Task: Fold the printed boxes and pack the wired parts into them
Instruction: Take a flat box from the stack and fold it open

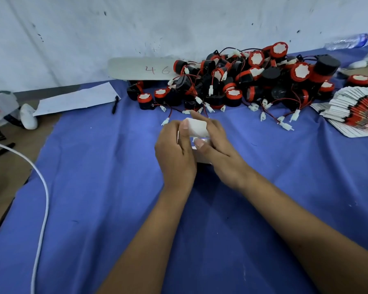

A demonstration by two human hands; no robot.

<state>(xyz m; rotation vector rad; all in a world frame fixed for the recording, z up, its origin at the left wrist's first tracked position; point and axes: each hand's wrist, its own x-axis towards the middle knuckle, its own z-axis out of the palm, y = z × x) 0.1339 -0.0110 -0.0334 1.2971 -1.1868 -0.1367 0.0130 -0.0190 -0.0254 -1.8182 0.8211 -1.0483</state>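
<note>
Matt blue cloth (94,187) covers the tabletop; the box (197,128) is smooth white card; the parts (234,81) are black and red plastic.

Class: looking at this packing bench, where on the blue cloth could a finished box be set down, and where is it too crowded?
Free: the blue cloth between the white cable and the left hand, and right of the right hand. Crowded: the far edge, with the heap of black-and-red wired parts and the fanned stack of flat printed boxes.
</note>
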